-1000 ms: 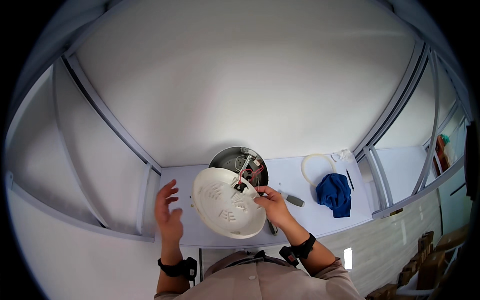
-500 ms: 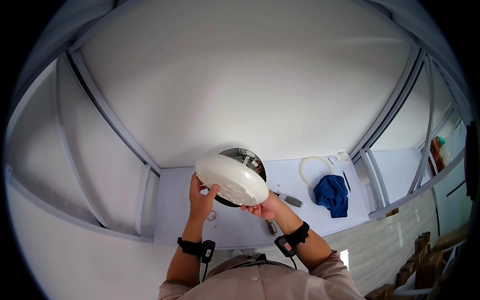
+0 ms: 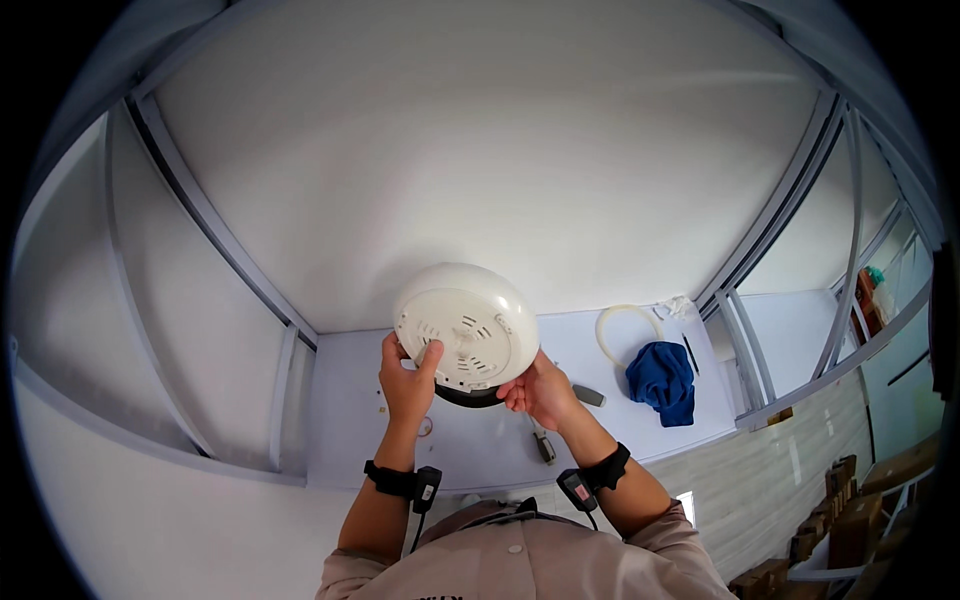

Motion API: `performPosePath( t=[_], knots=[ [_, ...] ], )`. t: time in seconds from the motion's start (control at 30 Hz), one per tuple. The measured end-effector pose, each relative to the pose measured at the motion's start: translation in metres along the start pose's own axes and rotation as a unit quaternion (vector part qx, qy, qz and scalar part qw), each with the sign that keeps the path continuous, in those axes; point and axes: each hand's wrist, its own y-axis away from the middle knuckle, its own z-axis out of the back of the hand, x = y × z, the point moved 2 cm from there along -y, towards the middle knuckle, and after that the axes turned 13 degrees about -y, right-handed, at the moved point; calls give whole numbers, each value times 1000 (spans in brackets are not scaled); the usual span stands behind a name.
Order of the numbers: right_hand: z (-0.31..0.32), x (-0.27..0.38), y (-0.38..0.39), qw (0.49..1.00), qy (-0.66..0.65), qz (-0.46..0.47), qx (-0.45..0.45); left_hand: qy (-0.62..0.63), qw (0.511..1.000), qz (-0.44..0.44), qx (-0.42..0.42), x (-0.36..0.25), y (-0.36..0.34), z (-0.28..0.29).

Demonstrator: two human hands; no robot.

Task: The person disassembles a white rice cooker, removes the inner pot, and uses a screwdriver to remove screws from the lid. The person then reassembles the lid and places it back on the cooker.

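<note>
Two bare hands hold a white round cover tilted above the tabletop

Nearest is the wearer's beige shirt (image 3: 510, 560), with black wrist straps (image 3: 390, 480) on both forearms. A grey-handled tool (image 3: 544, 450) lies toward the near edge of the pale tabletop (image 3: 350, 420). The left hand (image 3: 405, 382) pinches the edge of the white round cover (image 3: 470, 338), thumb on its slotted face, fingers mostly hidden behind. The right hand (image 3: 543, 395) curls at the lower right rim; whether it grips or only steadies cannot be told. The cover is up in the hands, over a dark round vessel (image 3: 468, 399), and appears not set down; whether the two are joined is hidden. Its slotted face points up and toward the wearer, far edge raised; being round, it has no clear long axis. To the right sit a second grey handle (image 3: 589, 396), a bunched blue cloth (image 3: 661, 383) and a pale ring (image 3: 600, 330); beyond rises a white wall (image 3: 480, 150)
</note>
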Motion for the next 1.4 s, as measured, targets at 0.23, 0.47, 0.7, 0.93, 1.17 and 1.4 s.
performPosePath(
  t=[0.23,0.47,0.7,0.93,1.17,1.4],
  knots=[
    [21,2,0,991,10,90,94,-38,997,61,29,-19,2,3],
    [-13,17,11,950,152,273,-6,24,992,56,112,-13,16,10],
    [-29,29,18,911,229,343,-9,45,964,169,198,-11,44,20],
    [31,13,-19,937,30,346,-44,-35,956,27,290,-15,84,5],
    [55,27,-17,956,-87,278,26,-55,985,48,154,-1,70,28],
    [22,19,-38,925,155,342,-61,32,995,75,57,22,42,27]
  ],
)
